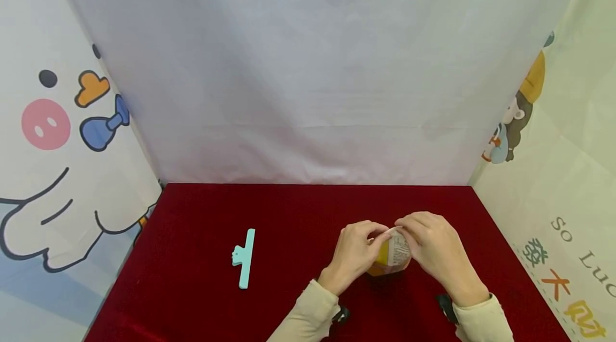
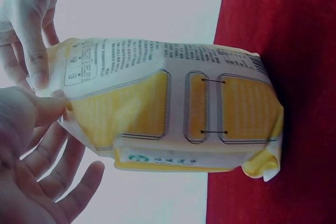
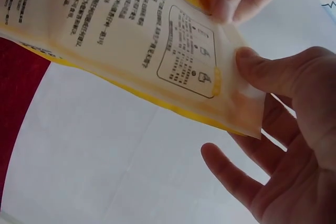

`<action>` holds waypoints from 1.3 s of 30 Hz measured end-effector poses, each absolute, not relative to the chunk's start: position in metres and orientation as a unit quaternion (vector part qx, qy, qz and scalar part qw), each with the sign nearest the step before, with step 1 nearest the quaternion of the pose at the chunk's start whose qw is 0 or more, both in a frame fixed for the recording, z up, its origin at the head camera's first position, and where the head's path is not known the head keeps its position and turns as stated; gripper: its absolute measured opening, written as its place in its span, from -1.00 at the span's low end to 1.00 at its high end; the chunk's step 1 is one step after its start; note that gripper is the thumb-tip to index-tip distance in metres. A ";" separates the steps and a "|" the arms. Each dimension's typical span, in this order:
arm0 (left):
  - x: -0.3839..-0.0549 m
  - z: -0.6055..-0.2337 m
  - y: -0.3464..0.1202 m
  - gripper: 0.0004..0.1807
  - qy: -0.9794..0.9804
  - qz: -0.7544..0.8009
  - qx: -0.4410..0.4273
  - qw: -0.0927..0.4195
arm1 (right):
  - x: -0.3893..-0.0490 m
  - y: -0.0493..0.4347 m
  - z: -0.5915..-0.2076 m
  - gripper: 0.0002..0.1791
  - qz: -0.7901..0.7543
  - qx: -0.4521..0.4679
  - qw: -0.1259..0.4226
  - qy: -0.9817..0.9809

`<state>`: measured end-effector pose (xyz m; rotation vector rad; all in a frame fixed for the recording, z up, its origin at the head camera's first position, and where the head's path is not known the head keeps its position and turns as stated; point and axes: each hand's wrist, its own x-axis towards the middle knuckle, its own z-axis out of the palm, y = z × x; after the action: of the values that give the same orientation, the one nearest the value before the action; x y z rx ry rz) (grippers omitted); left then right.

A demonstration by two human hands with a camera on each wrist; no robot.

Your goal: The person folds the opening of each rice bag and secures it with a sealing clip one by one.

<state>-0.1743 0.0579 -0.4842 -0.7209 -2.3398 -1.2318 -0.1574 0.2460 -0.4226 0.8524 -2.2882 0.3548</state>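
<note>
Far left of the frame, a pale cloth wall [image 1: 29,181] printed with a cartoon creature: pink cheek spot, orange bill, blue bow shape. Pale backdrop [image 1: 308,64] spans the upper middle, faintly creased, meeting the far edge of the dark red worktop [image 1: 289,208]. Lower left of centre: light teal clip [image 1: 247,259], long bar running nearly up and down the frame, small tab on its left side, lying well apart from the hands. Next, lower centre-right, a cream left sleeve [image 1: 308,310], then left hand [image 1: 356,248], thumb and finger pinching the upper edge of a packet; its other fingers spread loosely in the left wrist view. The packet [image 1: 397,251], yellow and white with printed text, sits lower right of centre between both hands, top edge gripped at two places near each other; whether its base touches the worktop, cannot tell. Just right of it, right hand [image 1: 435,246], thumb on the near face of the packet's edge, fingers behind, pinching; cream right sleeve [image 1: 483,323] below. Far right: cream cloth wall [image 1: 568,171], printed figure in its upper part, coloured lettering lower down.
</note>
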 end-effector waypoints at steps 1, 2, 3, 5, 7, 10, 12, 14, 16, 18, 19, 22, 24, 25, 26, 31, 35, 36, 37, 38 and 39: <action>-0.174 -0.485 0.057 -0.83 -0.838 -0.440 -0.255 0.196 | -0.157 0.246 -0.423 -0.72 0.135 0.326 0.333 -0.875; -0.174 -0.486 0.057 -0.83 -0.839 -0.440 -0.253 0.195 | -0.157 0.246 -0.424 -0.71 0.135 0.325 0.335 -0.874; -0.173 -0.487 0.056 -0.84 -0.841 -0.438 -0.252 0.194 | -0.157 0.246 -0.424 -0.72 0.134 0.325 0.338 -0.873; -0.174 -0.488 0.056 -0.84 -0.842 -0.436 -0.250 0.194 | -0.158 0.245 -0.424 -0.72 0.133 0.327 0.344 -0.870; -0.174 -0.488 0.056 -0.85 -0.842 -0.438 -0.248 0.192 | -0.158 0.244 -0.425 -0.73 0.127 0.328 0.351 -0.868; -0.175 -0.489 0.056 -0.85 -0.843 -0.441 -0.244 0.190 | -0.158 0.242 -0.426 -0.75 0.115 0.329 0.358 -0.866; -0.175 -0.489 0.056 -0.85 -0.843 -0.441 -0.242 0.191 | -0.157 0.241 -0.426 -0.75 0.108 0.327 0.358 -0.868; -0.175 -0.490 0.056 -0.85 -0.843 -0.441 -0.242 0.193 | -0.157 0.240 -0.426 -0.74 0.106 0.325 0.355 -0.870; -0.175 -0.491 0.055 -0.85 -0.843 -0.439 -0.242 0.194 | -0.157 0.240 -0.426 -0.74 0.107 0.323 0.352 -0.872; -0.175 -0.492 0.054 -0.85 -0.845 -0.438 -0.242 0.192 | -0.157 0.240 -0.427 -0.74 0.110 0.321 0.351 -0.873; -0.175 -0.494 0.053 -0.85 -0.845 -0.438 -0.241 0.189 | -0.157 0.240 -0.427 -0.75 0.112 0.320 0.352 -0.872; -0.175 -0.498 0.048 -0.85 -0.850 -0.433 -0.238 0.182 | -0.157 0.240 -0.427 -0.75 0.115 0.319 0.353 -0.872; -0.175 -0.501 0.046 -0.85 -0.853 -0.430 -0.237 0.178 | -0.157 0.241 -0.427 -0.75 0.116 0.318 0.352 -0.873; -0.175 -0.503 0.044 -0.85 -0.854 -0.428 -0.236 0.177 | -0.157 0.241 -0.427 -0.75 0.117 0.317 0.351 -0.873; -0.175 -0.504 0.043 -0.84 -0.856 -0.426 -0.235 0.175 | -0.157 0.240 -0.428 -0.75 0.118 0.316 0.351 -0.873; -0.174 -0.507 0.041 -0.84 -0.857 -0.426 -0.237 0.169 | -0.157 0.240 -0.429 -0.76 0.120 0.316 0.349 -0.874; -0.173 -0.508 0.042 -0.86 -0.857 -0.420 -0.238 0.178 | -0.156 0.240 -0.429 -0.75 0.119 0.313 0.351 -0.875; -0.174 -0.508 0.042 -0.86 -0.858 -0.419 -0.239 0.179 | -0.156 0.239 -0.429 -0.75 0.119 0.312 0.351 -0.875; -0.174 -0.508 0.042 -0.87 -0.858 -0.417 -0.240 0.181 | -0.156 0.239 -0.429 -0.75 0.118 0.311 0.350 -0.875; -0.174 -0.508 0.042 -0.87 -0.858 -0.415 -0.241 0.183 | -0.156 0.240 -0.429 -0.75 0.118 0.310 0.351 -0.876; -0.175 -0.509 0.042 -0.87 -0.858 -0.413 -0.243 0.184 | -0.156 0.240 -0.428 -0.75 0.118 0.310 0.351 -0.876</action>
<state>-0.1745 0.0419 -0.5087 -0.6858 -2.4192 -1.1637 -0.1556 0.2398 -0.4285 0.8016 -2.2685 0.3062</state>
